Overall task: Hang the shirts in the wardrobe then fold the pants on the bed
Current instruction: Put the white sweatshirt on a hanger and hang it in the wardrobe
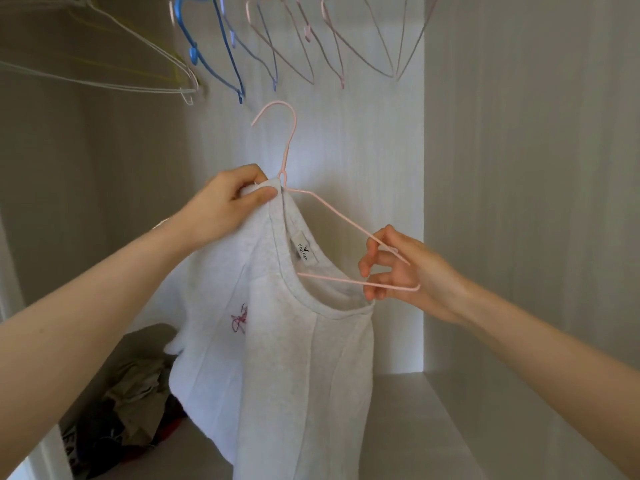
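Hangers in a row across twelve o'clock of the head view, all bare wire: white hangers out toward ten, blue hanger at eleven, pale pink hangers from twelve to one. Behind them, wardrobe back panel, pale wood grain.

At dead centre, shirt, pale grey, hanging down to six o'clock. Small pink stitched motif on the chest at seven of the collar, white label inside the neck. Half on pink wire hanger: one arm hidden inside the shoulder at ten o'clock, other arm and bottom bar bare, sticking out of the neck opening toward three. Hook free in the air, pointing to twelve, just under the row and touching none of it.

Left hand at ten o'clock of the collar, closed in a pinch on the shirt's shoulder cloth right beside the hanger's neck, thumb on the near face, fingers curled behind. Right hand at three o'clock of the collar, fingers curled around the hanger's bare end, upper arm and bottom bar both passing through them; lowest fingertips just touching the collar's rim.

At seven o'clock, low on the wardrobe floor, heap of dark and khaki clothes, partly behind the shirt. Whether pants among them, cannot tell.
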### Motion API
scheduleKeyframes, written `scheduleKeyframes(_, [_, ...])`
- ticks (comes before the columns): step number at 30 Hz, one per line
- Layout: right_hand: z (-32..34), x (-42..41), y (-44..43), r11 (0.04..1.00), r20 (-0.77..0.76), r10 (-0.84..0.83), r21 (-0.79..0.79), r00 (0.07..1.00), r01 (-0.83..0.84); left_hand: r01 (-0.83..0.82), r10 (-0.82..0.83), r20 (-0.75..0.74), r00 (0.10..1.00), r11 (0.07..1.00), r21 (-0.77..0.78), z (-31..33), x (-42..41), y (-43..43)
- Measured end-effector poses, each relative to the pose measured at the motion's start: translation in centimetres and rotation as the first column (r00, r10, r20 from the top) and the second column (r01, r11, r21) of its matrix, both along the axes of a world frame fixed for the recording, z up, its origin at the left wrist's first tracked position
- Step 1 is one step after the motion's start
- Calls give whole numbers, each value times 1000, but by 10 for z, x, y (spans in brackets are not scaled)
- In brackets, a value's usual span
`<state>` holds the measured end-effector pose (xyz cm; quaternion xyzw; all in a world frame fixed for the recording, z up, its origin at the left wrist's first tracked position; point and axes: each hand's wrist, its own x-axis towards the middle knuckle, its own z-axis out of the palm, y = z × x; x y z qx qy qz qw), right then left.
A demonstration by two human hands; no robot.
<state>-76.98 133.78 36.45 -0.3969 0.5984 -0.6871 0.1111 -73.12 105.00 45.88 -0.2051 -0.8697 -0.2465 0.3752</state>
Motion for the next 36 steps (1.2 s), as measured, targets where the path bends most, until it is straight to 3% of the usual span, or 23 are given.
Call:
scheduleKeyframes(4, [-3,-20,10,983,299,169,11,939,-181,50,-50,-4,999,994,99,-7,0,-4])
scheduleKeyframes(6, [-12,-29,6,990,319,98,66,943,-126,68,-71,13,997,983,168,-10,-1,-8])
scheduleKeyframes(7, [-19,-34,1,988,217,-9,153,976,-25,76,-81,14,997,977,201,-11,-1,-9])
scheduleKeyframes(9, [-30,-33,-12,936,-175,-171,277,970,215,83,-88,12,996,970,226,-14,-1,-8])
scheduleKeyframes(12, [-42,-27,-32,803,-648,-48,428,760,416,87,-93,13,996,968,236,-17,-1,-6])
scheduleKeyframes(14, [-51,-31,-36,543,-888,123,433,442,719,74,-79,10,997,967,244,-17,-2,-7])
scheduleKeyframes(15, [-55,-35,-35,443,-931,223,360,287,821,60,-64,8,998,968,242,-18,-3,-9])
scheduleKeyframes(16, [-58,-38,-32,409,-940,287,294,184,864,38,-40,4,999,972,233,-18,-3,-12])
scheduleKeyframes(17, [-60,-42,-28,404,-941,306,264,143,876,9,-9,-1,1000,975,220,-19,-4,-18])
scheduleKeyframes(20, [-56,-56,-11,457,-954,239,276,183,846,-82,84,0,996,980,183,-24,-5,-40])
scheduleKeyframes(25, [-30,-62,7,470,-909,134,410,396,782,-250,250,0,968,968,0,-36,-3,-60])
scheduleKeyframes(28, [-19,-57,4,559,-888,54,406,456,723,-249,246,-44,968,965,-86,-40,-1,-61])
scheduleKeyframes(33, [0,-43,-22,726,-848,-121,280,516,629,-160,151,-93,984,983,-92,-40,-5,-38])
scheduleKeyframes(36, [9,-36,-34,762,-789,-246,202,563,616,-156,140,-144,980,982,-105,-38,-8,-27])
